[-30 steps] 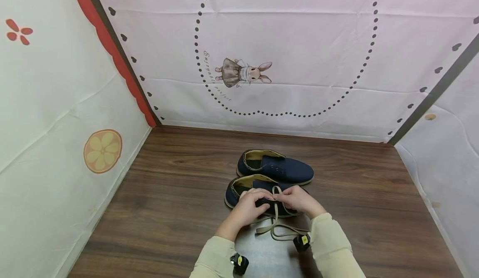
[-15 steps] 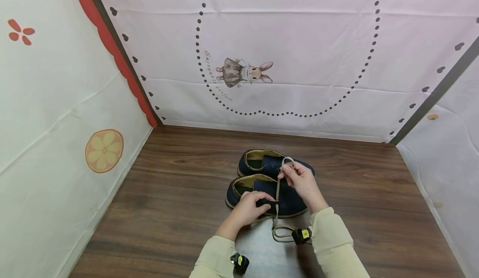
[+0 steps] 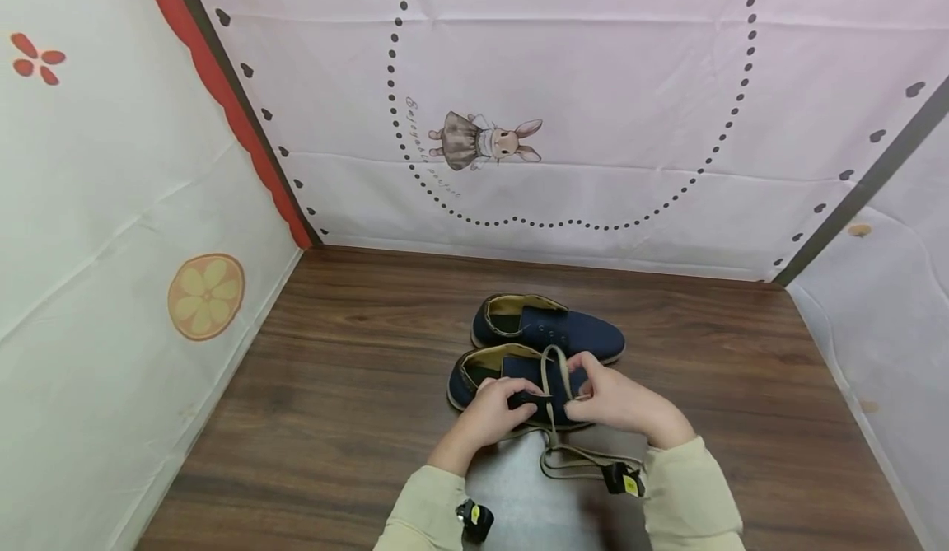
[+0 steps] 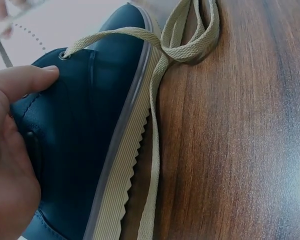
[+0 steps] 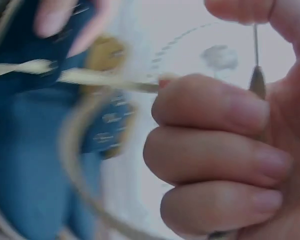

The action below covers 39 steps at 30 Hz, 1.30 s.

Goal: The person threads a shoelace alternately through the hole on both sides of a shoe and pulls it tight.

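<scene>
Here, lace (image 4: 132, 32) in right grip (image 3: 619, 399).

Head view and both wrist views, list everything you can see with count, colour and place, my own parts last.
Low-cut beige-soled shoes: 2, navy, side by side
Flat woven lace: count unclear, beige, through the nearer shoe's eyelet and trailing beside it
Wood-grain surface: 1, brown, under the shoes
Printed panels: 3, mostly white, front, left, right
Scalloped edging: 1, red, left corner
Printed rabbit: 1, brown-white, front panel
Large printed fruit slice: 1, orange, left panel
Printed flower: 1, red, left panel
Wrist cameras: 2, black, near cuffs
Sleeves: 2, cream, both arms
Left hand: 1, bare, gripping nearer shoe
Right hand: 1, bare, pinching lace
</scene>
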Available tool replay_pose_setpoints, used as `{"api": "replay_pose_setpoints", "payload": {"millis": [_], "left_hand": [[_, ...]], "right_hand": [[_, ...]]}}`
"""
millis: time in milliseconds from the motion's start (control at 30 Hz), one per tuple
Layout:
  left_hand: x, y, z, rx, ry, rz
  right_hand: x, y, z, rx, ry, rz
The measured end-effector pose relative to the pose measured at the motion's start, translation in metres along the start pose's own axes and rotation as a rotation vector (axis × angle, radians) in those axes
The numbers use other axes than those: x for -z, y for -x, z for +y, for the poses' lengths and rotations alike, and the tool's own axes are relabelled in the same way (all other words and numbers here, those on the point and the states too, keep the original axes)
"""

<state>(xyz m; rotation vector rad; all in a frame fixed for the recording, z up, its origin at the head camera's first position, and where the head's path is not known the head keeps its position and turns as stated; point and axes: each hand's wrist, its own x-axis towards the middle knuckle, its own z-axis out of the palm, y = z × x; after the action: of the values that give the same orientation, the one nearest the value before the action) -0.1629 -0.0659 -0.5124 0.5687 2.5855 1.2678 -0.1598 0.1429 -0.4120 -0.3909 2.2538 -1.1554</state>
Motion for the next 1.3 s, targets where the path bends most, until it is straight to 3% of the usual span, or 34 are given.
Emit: {"api": "replay_pose_setpoints", "payload": {"millis": [100, 200, 367, 433, 567, 700, 800, 900, 967, 1033, 1133, 1300], "left_hand": [[0.001, 0.0, -0.001, -0.007, 0.034, 0.017], [0.001, 0.0, -0.001, -0.018, 0.09, 0.033], [0.001, -0.002, 0.0, -0.08, 0.076, 0.02], [0.001, -0.003, 0.001, -0.098, 0.048, 0.029], [0.001, -0.002, 0.001, -0.056, 0.027, 0.06], [0.0, -0.004, 0.003, -0.002, 0.041, 0.067], [0.001, -0.007, 0.006, 0.046, 0.085, 0.087], [0.001, -0.01, 0.01, 0.115, 0.121, 0.117], [0.002, -0.013, 0.013, 0.175, 0.136, 0.152], [0.002, -0.015, 0.016, 0.205, 0.098, 0.201], [0.003, -0.019, 0.02, 0.197, 0.002, 0.271], [0.008, -0.026, 0.023, 0.135, -0.167, 0.282]], "right_hand": [[0.006, 0.012, -0.011, 0.064, 0.06, -0.038], [0.009, 0.014, -0.009, 0.118, 0.035, -0.04], [0.004, 0.002, 0.004, 0.18, -0.193, -0.042], [-0.001, -0.008, 0.012, 0.204, -0.231, -0.006], [-0.011, -0.025, 0.027, 0.195, -0.157, 0.112], [-0.019, -0.035, 0.037, 0.096, -0.103, 0.164], [-0.024, -0.041, 0.044, 0.059, -0.112, 0.189], [-0.028, -0.046, 0.049, 0.089, -0.139, 0.25], [-0.031, -0.049, 0.05, 0.097, -0.215, 0.3], [-0.035, -0.051, 0.049, 0.094, -0.302, 0.362], [-0.042, -0.054, 0.047, 0.06, -0.393, 0.454], [-0.048, -0.058, 0.05, 0.056, -0.364, 0.54]]}}
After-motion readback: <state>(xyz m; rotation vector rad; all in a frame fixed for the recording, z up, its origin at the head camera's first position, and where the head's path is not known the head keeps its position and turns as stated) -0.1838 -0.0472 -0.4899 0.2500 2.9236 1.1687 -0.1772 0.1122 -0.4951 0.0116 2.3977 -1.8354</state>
